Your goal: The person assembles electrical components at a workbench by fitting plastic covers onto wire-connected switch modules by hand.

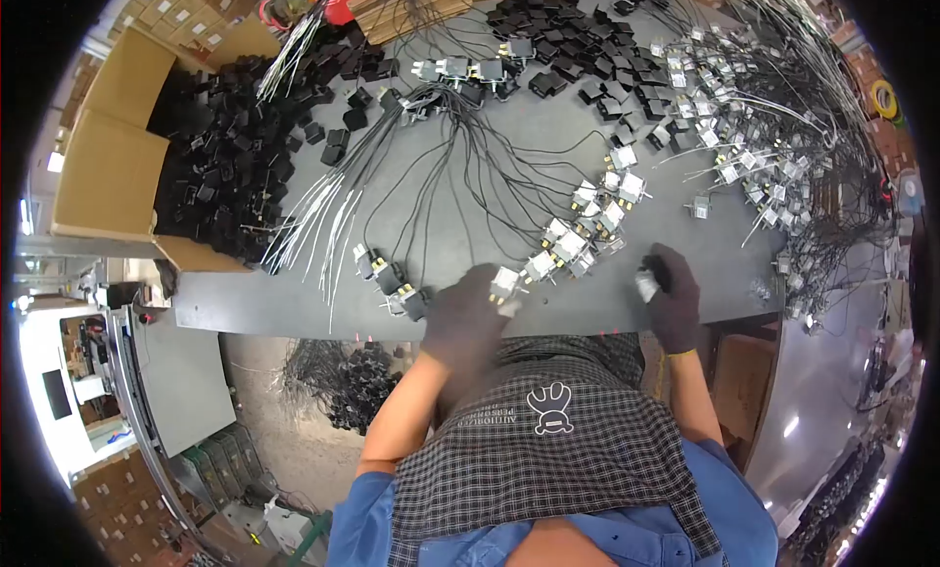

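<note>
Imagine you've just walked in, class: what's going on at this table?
Someone in a checked apron is working at a grey table. The gloved left hand, blurred, is at a small silver connector; its grip is unclear. The gloved right hand, apart from it, has curled fingers; what they may hold is hard to make out. Other connectors with black cords lie between and beyond the hands. Black pieces are heaped to the left.
</note>
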`<action>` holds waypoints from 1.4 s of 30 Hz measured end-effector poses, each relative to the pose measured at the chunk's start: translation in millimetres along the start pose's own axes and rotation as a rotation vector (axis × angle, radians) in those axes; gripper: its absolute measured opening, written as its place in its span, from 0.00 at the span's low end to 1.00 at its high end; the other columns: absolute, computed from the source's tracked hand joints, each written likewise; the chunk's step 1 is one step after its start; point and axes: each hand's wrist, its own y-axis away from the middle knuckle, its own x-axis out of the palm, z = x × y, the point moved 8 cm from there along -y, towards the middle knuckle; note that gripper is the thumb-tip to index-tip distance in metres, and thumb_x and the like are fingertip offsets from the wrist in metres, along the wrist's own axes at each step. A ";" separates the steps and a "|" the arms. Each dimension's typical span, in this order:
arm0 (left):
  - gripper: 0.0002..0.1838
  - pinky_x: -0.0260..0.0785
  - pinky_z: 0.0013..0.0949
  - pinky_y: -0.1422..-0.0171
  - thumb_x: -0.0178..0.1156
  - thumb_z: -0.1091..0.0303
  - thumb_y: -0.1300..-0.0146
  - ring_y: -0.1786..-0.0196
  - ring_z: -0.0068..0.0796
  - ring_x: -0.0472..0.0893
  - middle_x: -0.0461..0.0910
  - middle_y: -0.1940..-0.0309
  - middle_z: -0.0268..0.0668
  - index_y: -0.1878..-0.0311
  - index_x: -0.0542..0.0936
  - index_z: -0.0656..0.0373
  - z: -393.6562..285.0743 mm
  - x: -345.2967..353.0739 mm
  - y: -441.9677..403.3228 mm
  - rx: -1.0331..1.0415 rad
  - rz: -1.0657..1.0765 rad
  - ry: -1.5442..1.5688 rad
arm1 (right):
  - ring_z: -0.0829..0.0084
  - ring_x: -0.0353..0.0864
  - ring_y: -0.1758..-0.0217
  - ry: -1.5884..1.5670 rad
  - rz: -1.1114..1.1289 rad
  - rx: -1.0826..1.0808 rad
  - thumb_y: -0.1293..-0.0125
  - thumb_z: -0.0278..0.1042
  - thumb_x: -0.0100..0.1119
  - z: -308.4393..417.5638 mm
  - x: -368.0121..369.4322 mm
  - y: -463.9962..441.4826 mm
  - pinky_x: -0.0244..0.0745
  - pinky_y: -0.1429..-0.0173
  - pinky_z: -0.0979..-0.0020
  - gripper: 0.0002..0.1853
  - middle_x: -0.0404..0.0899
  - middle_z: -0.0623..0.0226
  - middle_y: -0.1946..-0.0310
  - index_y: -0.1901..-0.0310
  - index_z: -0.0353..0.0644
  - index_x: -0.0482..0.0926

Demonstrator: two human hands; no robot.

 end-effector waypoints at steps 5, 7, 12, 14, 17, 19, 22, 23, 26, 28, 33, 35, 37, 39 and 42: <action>0.25 0.86 0.42 0.53 0.67 0.63 0.25 0.52 0.39 0.90 0.87 0.50 0.46 0.31 0.75 0.63 18.2 -36.4 35.6 -0.168 -0.243 1.129 | 0.78 0.83 0.48 -0.111 0.188 -0.067 0.33 0.16 0.70 72.8 54.2 5.7 0.81 0.42 0.71 0.23 0.83 0.71 0.49 0.37 0.41 0.81; 0.24 0.84 0.40 0.56 0.67 0.58 0.24 0.55 0.37 0.89 0.87 0.50 0.45 0.32 0.75 0.59 34.2 -38.2 43.8 -0.122 -0.379 1.524 | 0.77 0.84 0.49 -0.171 0.267 -0.066 0.34 0.14 0.71 80.0 75.2 5.6 0.82 0.44 0.71 0.25 0.84 0.69 0.48 0.37 0.42 0.80; 0.26 0.74 0.32 0.66 0.68 0.61 0.27 0.65 0.29 0.81 0.86 0.53 0.41 0.30 0.75 0.56 56.8 -28.0 57.9 -0.292 -0.507 1.213 | 0.71 0.86 0.51 -0.209 0.338 -0.121 0.37 0.17 0.75 106.4 113.0 2.2 0.85 0.48 0.67 0.26 0.85 0.65 0.47 0.38 0.44 0.81; 0.28 0.73 0.30 0.67 0.68 0.64 0.29 0.65 0.27 0.81 0.84 0.56 0.37 0.28 0.75 0.55 59.8 -32.3 65.0 -0.333 -0.705 1.308 | 0.67 0.87 0.53 -0.002 0.295 -0.293 0.42 0.18 0.78 123.9 122.2 -0.2 0.84 0.48 0.66 0.27 0.85 0.62 0.50 0.41 0.43 0.82; 0.26 0.70 0.28 0.66 0.67 0.54 0.24 0.67 0.22 0.77 0.82 0.60 0.30 0.30 0.78 0.59 73.2 -33.2 72.1 -0.402 -0.774 1.414 | 0.66 0.86 0.53 -0.011 0.332 -0.288 0.45 0.18 0.78 137.0 138.5 1.2 0.83 0.49 0.64 0.27 0.84 0.62 0.54 0.43 0.43 0.82; 0.27 0.70 0.28 0.65 0.66 0.50 0.23 0.67 0.20 0.76 0.83 0.59 0.29 0.32 0.80 0.60 81.7 -30.4 79.4 -0.398 -0.760 1.401 | 0.67 0.86 0.53 -0.030 0.378 -0.266 0.44 0.18 0.78 139.6 147.8 3.1 0.82 0.49 0.64 0.27 0.83 0.63 0.55 0.42 0.43 0.82; 0.30 0.67 0.26 0.65 0.64 0.44 0.23 0.67 0.16 0.75 0.84 0.57 0.29 0.34 0.83 0.63 62.5 -50.4 81.6 -0.325 -0.664 1.184 | 0.70 0.85 0.52 -0.084 0.521 -0.097 0.39 0.20 0.77 127.1 171.0 8.0 0.84 0.47 0.65 0.26 0.82 0.66 0.57 0.39 0.41 0.82; 0.25 0.75 0.31 0.54 0.61 0.61 0.29 0.58 0.27 0.82 0.87 0.53 0.38 0.33 0.82 0.62 43.9 -63.4 78.3 -0.324 -0.488 0.913 | 0.71 0.85 0.51 -0.361 0.612 0.045 0.34 0.23 0.74 114.8 186.0 14.8 0.85 0.44 0.66 0.23 0.83 0.66 0.54 0.37 0.40 0.82; 0.27 0.81 0.37 0.39 0.57 0.79 0.35 0.47 0.36 0.90 0.89 0.47 0.44 0.32 0.82 0.60 26.0 -66.7 68.0 -0.174 -0.326 0.662 | 0.71 0.86 0.46 -0.756 0.786 0.338 0.24 0.31 0.67 117.1 206.5 25.1 0.86 0.39 0.66 0.20 0.84 0.65 0.49 0.34 0.37 0.81; 0.28 0.80 0.36 0.37 0.60 0.78 0.34 0.44 0.32 0.88 0.87 0.41 0.43 0.29 0.80 0.61 36.5 -50.6 65.4 -0.139 -0.245 0.667 | 0.70 0.86 0.44 -0.875 0.869 0.486 0.20 0.35 0.63 121.9 218.8 33.5 0.87 0.37 0.66 0.20 0.85 0.63 0.46 0.32 0.35 0.80; 0.30 0.75 0.38 0.30 0.63 0.60 0.27 0.35 0.32 0.83 0.84 0.35 0.41 0.25 0.78 0.64 32.1 -50.9 66.9 -0.193 -0.142 0.966 | 0.66 0.87 0.41 -0.655 0.832 0.355 0.18 0.37 0.60 122.9 222.7 31.7 0.89 0.37 0.61 0.21 0.85 0.60 0.43 0.31 0.35 0.79; 0.34 0.71 0.40 0.26 0.63 0.49 0.23 0.33 0.33 0.81 0.85 0.35 0.41 0.25 0.78 0.65 38.4 -49.6 67.3 -0.249 -0.146 1.095 | 0.68 0.88 0.43 -0.631 0.868 0.377 0.19 0.39 0.61 121.2 225.4 29.9 0.90 0.40 0.63 0.21 0.86 0.62 0.45 0.31 0.36 0.80; 0.35 0.69 0.40 0.23 0.63 0.49 0.23 0.30 0.35 0.80 0.83 0.31 0.44 0.23 0.76 0.65 42.5 -48.7 64.2 -0.161 -0.081 0.964 | 0.74 0.88 0.48 -0.389 1.018 0.233 0.20 0.42 0.62 126.0 230.1 27.6 0.87 0.48 0.68 0.24 0.88 0.62 0.51 0.32 0.35 0.81; 0.35 0.69 0.40 0.23 0.63 0.51 0.23 0.30 0.34 0.80 0.83 0.31 0.44 0.22 0.75 0.64 36.6 -49.8 70.1 -0.249 -0.175 1.054 | 0.75 0.87 0.54 -0.319 1.034 0.356 0.20 0.44 0.62 127.9 230.7 26.5 0.86 0.54 0.69 0.24 0.88 0.63 0.54 0.32 0.35 0.81; 0.35 0.71 0.39 0.24 0.64 0.52 0.23 0.31 0.33 0.80 0.82 0.31 0.44 0.21 0.73 0.64 31.9 -46.8 83.9 -0.384 -0.298 1.070 | 0.79 0.86 0.64 -0.283 1.007 0.438 0.20 0.43 0.62 118.5 236.3 32.4 0.83 0.62 0.72 0.23 0.87 0.67 0.60 0.33 0.36 0.83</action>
